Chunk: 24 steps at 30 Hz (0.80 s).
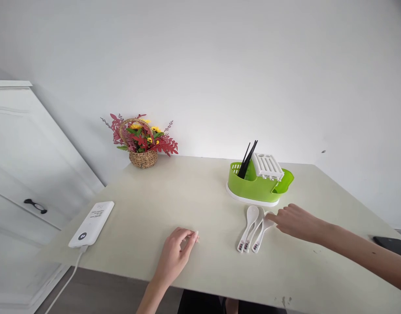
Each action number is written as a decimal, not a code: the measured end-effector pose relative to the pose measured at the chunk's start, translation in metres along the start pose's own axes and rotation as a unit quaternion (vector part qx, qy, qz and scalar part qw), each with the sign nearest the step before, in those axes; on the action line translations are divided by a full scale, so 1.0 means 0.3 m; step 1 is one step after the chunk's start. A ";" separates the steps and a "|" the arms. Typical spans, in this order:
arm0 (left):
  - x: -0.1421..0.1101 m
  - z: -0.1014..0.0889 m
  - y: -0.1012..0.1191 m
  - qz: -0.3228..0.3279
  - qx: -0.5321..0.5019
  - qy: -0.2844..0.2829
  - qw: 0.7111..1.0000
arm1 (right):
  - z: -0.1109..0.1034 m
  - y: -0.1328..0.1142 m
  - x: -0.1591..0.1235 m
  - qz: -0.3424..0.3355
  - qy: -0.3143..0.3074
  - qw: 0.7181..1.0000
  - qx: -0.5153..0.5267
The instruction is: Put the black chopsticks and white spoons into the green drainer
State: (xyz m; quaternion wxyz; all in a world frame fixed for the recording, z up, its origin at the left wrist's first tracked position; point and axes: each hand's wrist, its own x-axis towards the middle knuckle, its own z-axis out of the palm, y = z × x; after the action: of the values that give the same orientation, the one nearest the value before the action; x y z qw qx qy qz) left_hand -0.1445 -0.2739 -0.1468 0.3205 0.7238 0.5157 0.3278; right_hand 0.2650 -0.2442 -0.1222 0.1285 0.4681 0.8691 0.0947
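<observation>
Three white spoons [252, 216] lie on the table, handles toward me, their bowls partly overlapping. My right hand [293, 221] reaches in from the right, its fingers curled at the bowl of the rightmost spoon [259, 237] and covering part of it. On the table left of the spoons rests my left hand [179, 249], thumb and fingertips drawn together with nothing visible in them. Just behind the spoons stands a green utensil holder [251, 188] on a white base. Black chopsticks [246, 160] lean inside it, beside its white slotted rack [268, 165].
A wicker basket [143, 159] of artificial flowers stands at the back left of the pale table [194, 196]. A white power bank [92, 223] with a cable lies near the left edge. A dark phone-like object [392, 246] sits far right. Behind is a wall.
</observation>
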 end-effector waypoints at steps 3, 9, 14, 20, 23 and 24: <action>0.000 0.000 0.002 -0.003 0.004 -0.001 1.000 | -0.015 -0.012 -0.002 -0.017 0.008 1.000 -0.019; 0.002 -0.002 0.002 -0.002 0.001 -0.002 1.000 | 0.000 -0.014 -0.003 -0.038 0.032 0.999 0.006; 0.000 -0.002 0.000 -0.015 -0.008 -0.010 1.000 | 0.033 0.010 -0.006 -0.026 0.016 0.998 -0.047; -0.001 0.000 -0.001 -0.015 -0.006 -0.010 1.000 | 0.078 0.046 -0.017 -0.005 0.034 0.996 -0.083; 0.000 -0.001 -0.002 -0.016 -0.005 -0.009 1.000 | 0.105 0.049 -0.015 0.000 0.032 0.996 -0.082; 0.000 -0.001 -0.001 -0.015 -0.004 -0.009 1.000 | 0.112 0.049 -0.013 0.000 0.030 0.996 -0.081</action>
State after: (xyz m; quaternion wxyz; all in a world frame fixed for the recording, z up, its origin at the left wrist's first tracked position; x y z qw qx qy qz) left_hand -0.1449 -0.2737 -0.1470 0.3331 0.7173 0.5226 0.3183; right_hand 0.2891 -0.2380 -0.1494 0.1397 0.4529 0.8622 0.1788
